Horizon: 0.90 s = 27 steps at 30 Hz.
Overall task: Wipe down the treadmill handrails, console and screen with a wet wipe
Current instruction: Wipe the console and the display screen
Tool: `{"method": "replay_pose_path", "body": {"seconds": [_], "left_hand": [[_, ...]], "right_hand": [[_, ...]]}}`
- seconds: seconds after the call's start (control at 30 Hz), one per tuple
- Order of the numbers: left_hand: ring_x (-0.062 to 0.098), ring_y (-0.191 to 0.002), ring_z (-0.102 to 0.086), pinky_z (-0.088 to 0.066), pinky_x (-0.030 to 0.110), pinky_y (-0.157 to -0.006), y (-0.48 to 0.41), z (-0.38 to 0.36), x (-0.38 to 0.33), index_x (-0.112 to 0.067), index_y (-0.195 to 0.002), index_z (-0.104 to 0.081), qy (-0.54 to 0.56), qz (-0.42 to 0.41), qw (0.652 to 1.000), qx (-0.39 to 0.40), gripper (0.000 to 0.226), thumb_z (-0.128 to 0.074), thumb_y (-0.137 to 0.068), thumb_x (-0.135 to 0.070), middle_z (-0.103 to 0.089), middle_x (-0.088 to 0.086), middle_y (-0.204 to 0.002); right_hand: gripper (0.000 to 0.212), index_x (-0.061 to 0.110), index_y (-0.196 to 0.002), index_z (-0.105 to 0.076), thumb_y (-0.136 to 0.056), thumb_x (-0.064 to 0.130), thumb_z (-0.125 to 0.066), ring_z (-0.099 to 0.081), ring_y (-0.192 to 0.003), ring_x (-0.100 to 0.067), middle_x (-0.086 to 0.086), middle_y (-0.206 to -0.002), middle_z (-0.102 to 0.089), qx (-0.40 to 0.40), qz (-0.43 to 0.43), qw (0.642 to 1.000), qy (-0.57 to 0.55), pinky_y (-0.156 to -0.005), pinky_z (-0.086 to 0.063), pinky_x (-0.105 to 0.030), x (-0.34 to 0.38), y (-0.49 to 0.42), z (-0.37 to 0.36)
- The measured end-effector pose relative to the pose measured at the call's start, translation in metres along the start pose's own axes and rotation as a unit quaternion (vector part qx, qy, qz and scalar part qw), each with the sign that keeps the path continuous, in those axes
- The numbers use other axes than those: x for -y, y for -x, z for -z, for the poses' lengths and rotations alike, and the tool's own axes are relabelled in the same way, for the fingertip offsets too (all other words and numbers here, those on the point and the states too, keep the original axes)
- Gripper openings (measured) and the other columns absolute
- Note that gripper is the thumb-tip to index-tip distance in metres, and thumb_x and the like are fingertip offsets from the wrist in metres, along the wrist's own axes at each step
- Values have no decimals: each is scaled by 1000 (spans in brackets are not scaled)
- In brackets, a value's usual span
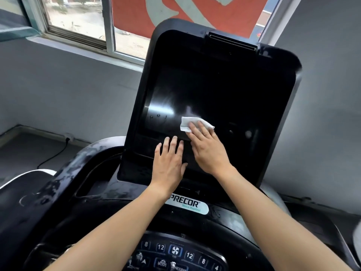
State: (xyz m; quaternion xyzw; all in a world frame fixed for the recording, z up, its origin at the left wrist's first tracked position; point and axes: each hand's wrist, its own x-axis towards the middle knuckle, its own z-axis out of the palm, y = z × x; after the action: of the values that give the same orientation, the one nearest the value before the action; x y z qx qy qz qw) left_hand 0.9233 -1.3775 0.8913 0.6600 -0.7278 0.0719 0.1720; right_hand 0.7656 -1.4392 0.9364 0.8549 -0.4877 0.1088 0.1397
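At the far left, a white-framed sliding window (78, 22) sits in the grey wall, and below it a thin black power cable (56, 153) trails across the floor. Next comes the curved black treadmill handrail (64, 173), its surface blotched with pale dust and smears. The left hand (169, 161) lies flat on the lower black frame of the display, fingers straight and slightly spread, holding nothing. Just to its right, a small folded white wet wipe (190, 123) lies against the lower part of the large glossy black screen (224, 90), near its middle. The right hand (207, 147) presses on the wipe with straight fingers laid together over its lower right part. Below both forearms, the dark console panel with lit blue-white buttons (175, 253) shows numbers and a fan symbol.
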Motion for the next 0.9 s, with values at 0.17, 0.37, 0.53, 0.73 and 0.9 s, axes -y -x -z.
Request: {"method": "replay_pose_path", "body": {"seconds": [0.17, 0.37, 0.53, 0.73, 0.9], "left_hand": [[32, -149, -31, -31, 49, -119, 13, -4, -19, -15, -158, -36, 5, -5, 1000, 10, 69, -52, -100, -48, -34, 12, -163], [31, -154, -25, -33, 48, -118, 24, -9, -29, -17, -161, -29, 3, 22, 999, 39, 71, -49, -100, -47, -26, 10, -167], [28, -155, -23, -33, 47, -117, 29, -11, -19, -17, -161, -28, 8, 8, 999, 42, 70, -48, -100, -43, -24, 10, -168], [31, -154, -27, -38, 47, -114, 29, -11, -17, -11, -159, -32, 18, 2, 998, 54, 68, -50, -99, -37, -32, 13, -165], [36, -151, -32, -40, 48, -112, 30, -15, -24, -4, -156, -36, 17, 8, 999, 46, 71, -57, -95, -35, -41, 18, -158]], "right_hand": [[55, 19, -159, -37, -104, 17, -43, -10, -158, -24, 2, -169, -24, -69, -132, 987, -54, -127, -14, -48, -36, 16, 14], [55, 17, -157, -37, -105, 28, -24, -2, -159, -22, 1, -170, -18, 28, -47, 997, -59, -127, -13, -52, 9, 37, -4], [52, 17, -158, -37, -107, 27, -28, -1, -159, -19, 4, -171, -15, 43, 0, 999, -25, -129, -8, -47, 3, 17, 4], [50, 17, -155, -43, -110, 32, -26, 2, -159, -24, 1, -171, -15, 61, -7, 995, -73, -128, -4, -52, 37, -10, 10], [50, 23, -151, -50, -111, 37, -23, -2, -159, -17, 6, -169, -21, 86, 49, 993, -57, -128, -4, -46, 28, 3, 9]]}}
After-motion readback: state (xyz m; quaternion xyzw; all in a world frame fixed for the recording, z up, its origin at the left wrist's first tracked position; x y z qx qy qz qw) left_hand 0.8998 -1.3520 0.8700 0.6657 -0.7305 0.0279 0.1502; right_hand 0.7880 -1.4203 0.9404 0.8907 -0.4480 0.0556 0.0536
